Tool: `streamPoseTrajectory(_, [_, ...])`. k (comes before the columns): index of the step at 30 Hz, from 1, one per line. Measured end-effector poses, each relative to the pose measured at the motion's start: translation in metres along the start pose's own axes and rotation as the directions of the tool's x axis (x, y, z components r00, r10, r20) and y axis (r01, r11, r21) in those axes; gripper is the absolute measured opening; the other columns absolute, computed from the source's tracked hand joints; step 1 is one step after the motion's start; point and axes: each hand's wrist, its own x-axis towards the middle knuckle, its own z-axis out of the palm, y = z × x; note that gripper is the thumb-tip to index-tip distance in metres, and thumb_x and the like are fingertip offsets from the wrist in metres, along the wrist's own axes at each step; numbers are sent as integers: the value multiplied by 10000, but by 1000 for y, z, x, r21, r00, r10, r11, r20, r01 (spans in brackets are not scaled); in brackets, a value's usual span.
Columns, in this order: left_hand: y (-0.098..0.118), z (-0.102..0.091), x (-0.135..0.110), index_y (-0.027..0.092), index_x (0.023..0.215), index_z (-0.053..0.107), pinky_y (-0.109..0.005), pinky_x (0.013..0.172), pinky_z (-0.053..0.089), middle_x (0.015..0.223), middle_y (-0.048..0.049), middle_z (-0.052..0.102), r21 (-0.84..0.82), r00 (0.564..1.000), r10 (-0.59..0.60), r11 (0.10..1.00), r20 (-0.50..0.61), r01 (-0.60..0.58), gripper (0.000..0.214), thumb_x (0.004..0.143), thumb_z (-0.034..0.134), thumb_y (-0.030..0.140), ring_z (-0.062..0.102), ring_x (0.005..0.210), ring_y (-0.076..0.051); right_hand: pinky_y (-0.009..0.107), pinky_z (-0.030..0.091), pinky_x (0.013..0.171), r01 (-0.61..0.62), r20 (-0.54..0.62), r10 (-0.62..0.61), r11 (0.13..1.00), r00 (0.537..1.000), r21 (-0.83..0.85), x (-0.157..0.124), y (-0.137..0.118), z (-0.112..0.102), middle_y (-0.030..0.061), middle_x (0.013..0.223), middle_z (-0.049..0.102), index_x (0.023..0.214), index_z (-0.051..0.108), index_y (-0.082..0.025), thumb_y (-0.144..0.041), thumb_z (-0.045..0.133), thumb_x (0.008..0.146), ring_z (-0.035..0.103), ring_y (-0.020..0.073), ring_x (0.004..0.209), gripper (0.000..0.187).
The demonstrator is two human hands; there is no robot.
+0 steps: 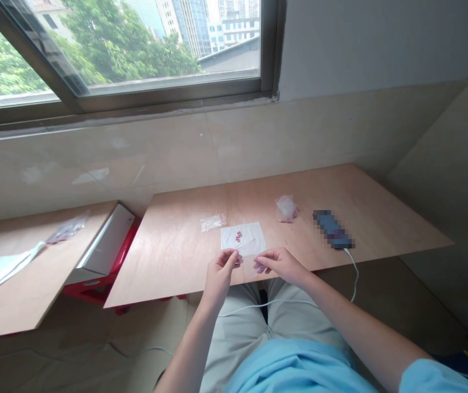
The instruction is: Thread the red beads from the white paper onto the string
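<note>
Both my hands are raised just over the near edge of a plywood board (168, 256). My left hand (220, 271) has its fingertips pinched together, and anything thin in them is too small to tell. My right hand (281, 265) reaches toward it, fingers drawn in, with a small purplish item (261, 268) just below its fingertips. Right behind my hands lies a white sheet of paper (243, 238) holding a few small red pieces (238, 236). A small clear plastic bag (213, 222) lies beyond its left side, and a crumpled clear bag (287, 208) lies to the right.
A pixelated phone (333, 229) lies on the board's right, its white cable (354, 273) dropping over the edge. On a lower left board are a white face mask (0, 267) and a plastic bag (67, 229), beside a white box (107, 240) and a red stool (95, 286).
</note>
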Motion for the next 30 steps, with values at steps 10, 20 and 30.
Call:
streamPoseTrajectory(10, [-10, 5, -25, 179, 959, 683, -304, 824, 491, 911, -52, 695, 268, 975, 201, 938, 94, -219, 233, 936, 602, 395, 641, 871, -190, 382, 553, 873, 73, -39, -82, 978, 996, -195, -26, -1, 12, 82, 1101, 740, 1160, 717, -210, -446, 709, 850, 695, 246, 970, 389])
streamPoseTrajectory(20, [-10, 21, -39, 198, 949, 627, -295, 811, 479, 944, -51, 664, 473, 932, 297, 803, 208, -361, 174, 992, 508, 317, 618, 888, -182, 286, 487, 756, 234, -88, -280, 908, 956, -349, -27, -11, 20, 29, 851, 701, 884, 710, -186, -308, 625, 916, 640, 180, 809, 153])
streamPoseTrajectory(30, [-6, 15, -32, 199, 928, 583, -320, 824, 468, 940, -62, 628, 536, 881, 302, 706, 364, -463, 132, 993, 496, 273, 581, 900, -192, 273, 451, 728, 320, -36, -371, 843, 928, -432, -25, -13, 18, 20, 826, 681, 843, 694, -190, -203, 605, 907, 615, 165, 784, 111])
